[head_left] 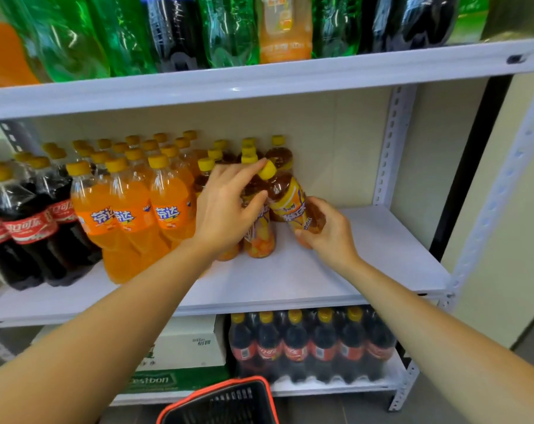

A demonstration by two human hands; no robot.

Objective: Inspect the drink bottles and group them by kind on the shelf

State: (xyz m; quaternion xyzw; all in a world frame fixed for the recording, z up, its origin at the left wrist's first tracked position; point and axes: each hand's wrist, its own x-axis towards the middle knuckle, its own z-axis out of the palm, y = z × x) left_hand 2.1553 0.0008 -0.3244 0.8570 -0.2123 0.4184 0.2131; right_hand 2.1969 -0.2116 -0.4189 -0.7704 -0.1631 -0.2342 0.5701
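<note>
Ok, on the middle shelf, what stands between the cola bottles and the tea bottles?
Rows of yellow-capped orange soda bottles fill that stretch, from the cola bottles to the tea bottles; the head view shows it.

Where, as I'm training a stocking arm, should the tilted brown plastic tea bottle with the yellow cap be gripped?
Probably round the labelled lower body of the tilted brown tea bottle, from the right: bottles crowd its left; the right hand grips there.

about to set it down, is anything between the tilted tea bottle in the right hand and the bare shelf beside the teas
Nothing visible: the tilted yellow-capped brown tea bottle in the right hand hangs over bare white shelf board, right of the upright tea bottle the left hand holds.
</note>
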